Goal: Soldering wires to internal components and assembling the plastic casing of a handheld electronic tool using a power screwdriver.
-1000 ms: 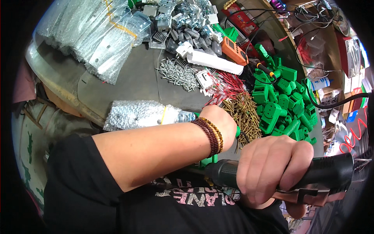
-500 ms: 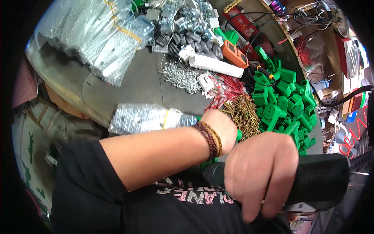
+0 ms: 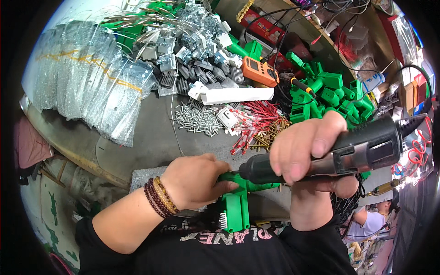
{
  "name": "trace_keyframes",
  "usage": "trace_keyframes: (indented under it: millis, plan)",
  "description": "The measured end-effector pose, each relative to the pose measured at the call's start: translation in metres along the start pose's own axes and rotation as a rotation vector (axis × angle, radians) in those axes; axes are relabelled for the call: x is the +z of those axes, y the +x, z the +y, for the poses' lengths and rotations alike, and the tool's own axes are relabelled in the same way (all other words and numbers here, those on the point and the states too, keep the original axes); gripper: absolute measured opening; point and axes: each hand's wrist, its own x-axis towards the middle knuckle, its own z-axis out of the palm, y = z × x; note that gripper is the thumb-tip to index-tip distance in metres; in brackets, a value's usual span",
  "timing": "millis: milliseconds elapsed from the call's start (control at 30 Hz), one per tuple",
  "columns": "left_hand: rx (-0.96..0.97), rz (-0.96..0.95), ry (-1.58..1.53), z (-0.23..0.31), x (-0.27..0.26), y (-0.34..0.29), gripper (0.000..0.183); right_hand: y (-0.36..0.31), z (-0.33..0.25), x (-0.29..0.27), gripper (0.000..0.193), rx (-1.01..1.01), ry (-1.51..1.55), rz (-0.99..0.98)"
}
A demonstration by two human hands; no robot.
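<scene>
My left hand (image 3: 195, 181) grips a green plastic housing (image 3: 234, 208) close to my chest, its thumb and fingers closed on the upper end. A small white comb-like strip shows on the housing's left side. In my right hand (image 3: 305, 149) is a black electric screwdriver (image 3: 364, 144), lying nearly level with its fingers wrapped round the body. The screwdriver's nose (image 3: 254, 168) points left, right beside my left fingertips at the housing's top. Whether its bit touches a screw there is hidden.
Beyond my hands lie silver screws (image 3: 201, 120), brass screws (image 3: 266, 138), red wires (image 3: 256, 117) and green housings (image 3: 327, 89). An orange meter (image 3: 260, 72) sits behind a white tube (image 3: 238, 95). Bubble-wrapped packages (image 3: 87, 82) fill the left. Another person (image 3: 369, 222) is at the lower right.
My left hand has come back from beside the brass screws and now holds the green housing. My right hand has raised and turned the screwdriver, bringing its nose to the housing.
</scene>
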Motion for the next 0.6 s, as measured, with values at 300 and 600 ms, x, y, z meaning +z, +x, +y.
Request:
trace_keyframes:
  millis: [300,600]
  plan:
    - [0.0,-0.021,-0.09,0.005,-0.011,0.006,0.035,0.004,0.014,0.003,0.063,0.199,0.151,0.05]
    - [-0.055,0.061,-0.112,0.002,0.005,0.003,0.038,0.01,0.008,0.009,0.084,0.327,-0.013,0.163]
